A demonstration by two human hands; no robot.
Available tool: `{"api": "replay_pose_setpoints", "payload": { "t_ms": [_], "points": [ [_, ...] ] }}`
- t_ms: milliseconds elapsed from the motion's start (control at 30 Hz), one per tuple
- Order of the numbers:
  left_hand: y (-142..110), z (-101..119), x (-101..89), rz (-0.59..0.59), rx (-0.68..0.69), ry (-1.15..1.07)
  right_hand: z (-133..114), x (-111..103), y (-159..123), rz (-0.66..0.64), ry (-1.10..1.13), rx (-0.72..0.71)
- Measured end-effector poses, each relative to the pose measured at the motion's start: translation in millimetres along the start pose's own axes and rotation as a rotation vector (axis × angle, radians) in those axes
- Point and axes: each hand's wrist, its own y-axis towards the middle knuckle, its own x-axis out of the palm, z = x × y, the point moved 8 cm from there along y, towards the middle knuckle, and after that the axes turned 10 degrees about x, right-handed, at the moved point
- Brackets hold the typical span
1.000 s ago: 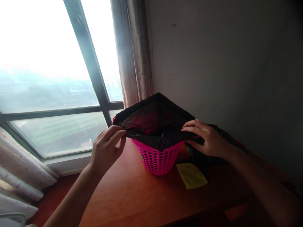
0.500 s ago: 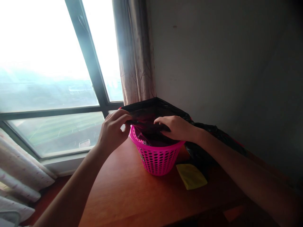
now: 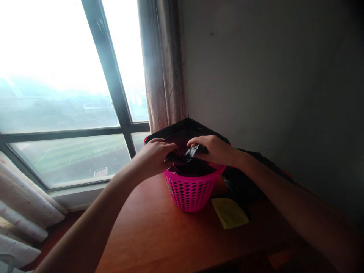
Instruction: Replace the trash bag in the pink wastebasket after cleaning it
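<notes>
A pink perforated basket [image 3: 189, 191] stands on a reddish wooden table [image 3: 159, 235]. A black plastic bag [image 3: 182, 133] lies over its mouth, hanging partly inside. My left hand [image 3: 155, 156] pinches the bag's near edge at the basket's left rim, fingers closed. My right hand [image 3: 214, 149] grips the same edge just to the right, fingers closed on the crumpled plastic. The two hands are close together above the basket's opening. The bag's far side stands up behind them.
A yellow cloth [image 3: 229, 212] lies on the table right of the basket. More dark plastic [image 3: 244, 182] is heaped behind it against the grey wall. A large window [image 3: 62, 94] and a curtain [image 3: 165, 68] stand to the left and behind.
Both hands have drawn together over the basket, gathering the bag's near edge and lowering it. The bag was spread wide and higher a second ago.
</notes>
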Motion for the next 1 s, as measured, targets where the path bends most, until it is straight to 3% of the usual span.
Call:
{"api": "replay_pose_setpoints", "payload": {
  "t_ms": [133,367,600,733,867,933,1000],
  "points": [
    [-17.1,-3.9,4.8,0.043,0.018,-0.009,11.5,-4.5,-18.7,0.028,-0.183,0.012],
    [-60.7,17.4,4.0,0.209,-0.021,0.276,18.2,-13.4,-74.4,0.098,-0.381,0.0],
    [-92.7,31.1,25.4,0.28,0.001,0.344,27.1,-5.6,-118.9,0.135,-0.446,-0.014],
    [-98.9,29.6,35.8,0.312,-0.032,0.326,34.8,10.2,-131.7,0.13,-0.473,-0.002],
    [-97.3,30.7,44.2,0.251,0.005,0.232,41.4,20.8,-136.7,0.046,-0.446,0.043],
    [-97.4,30.7,41.7,0.234,0.028,0.147,39.5,14.9,-135.9,0.037,-0.388,0.059],
    [-98.1,27.2,27.5,0.312,0.01,0.065,33.8,-4.6,-130.4,0.133,-0.312,0.072]
  ]
}}
